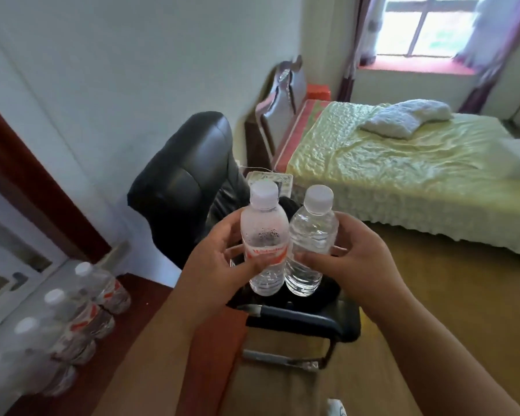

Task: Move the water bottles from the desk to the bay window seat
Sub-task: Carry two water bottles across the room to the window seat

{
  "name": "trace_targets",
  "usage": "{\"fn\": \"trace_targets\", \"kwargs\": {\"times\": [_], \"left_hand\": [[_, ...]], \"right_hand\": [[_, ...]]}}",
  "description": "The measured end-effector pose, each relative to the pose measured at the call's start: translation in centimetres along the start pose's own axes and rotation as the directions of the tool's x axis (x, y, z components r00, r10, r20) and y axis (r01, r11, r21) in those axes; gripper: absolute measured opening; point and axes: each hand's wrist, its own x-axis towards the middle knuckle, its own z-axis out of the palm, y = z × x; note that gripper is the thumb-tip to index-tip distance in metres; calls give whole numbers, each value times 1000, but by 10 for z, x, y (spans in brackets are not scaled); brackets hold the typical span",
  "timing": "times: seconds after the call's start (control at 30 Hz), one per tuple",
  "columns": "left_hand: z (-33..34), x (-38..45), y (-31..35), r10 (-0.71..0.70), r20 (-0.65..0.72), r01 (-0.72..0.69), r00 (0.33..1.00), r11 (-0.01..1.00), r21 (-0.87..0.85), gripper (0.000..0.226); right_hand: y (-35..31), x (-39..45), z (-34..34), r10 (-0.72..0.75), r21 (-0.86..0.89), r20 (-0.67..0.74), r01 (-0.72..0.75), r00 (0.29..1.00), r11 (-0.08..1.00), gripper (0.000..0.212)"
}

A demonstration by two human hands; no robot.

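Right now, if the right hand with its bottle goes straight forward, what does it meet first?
Probably the black office chair, whose seat lies just beyond the right hand and its unlabeled bottle. Depth is unclear; held high, it may pass over toward the bed.

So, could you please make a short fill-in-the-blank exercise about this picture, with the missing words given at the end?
1. Each hand holds one water ____.
2. The bottle in the left hand carries a red and white ____, while the bottle in the right hand is bare.
3. The black chair stands between the desk and the ____.
4. Both held bottles have ____ caps.

Missing words: bottle; label; bed; white
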Motion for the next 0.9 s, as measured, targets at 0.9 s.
{"fn": "trace_targets", "kwargs": {"times": [0.9], "left_hand": [[419,91,129,216,632,-103,745,972,-210,88]], "right_hand": [[87,-154,-357,194,-5,-726,-287,660,958,60]]}}
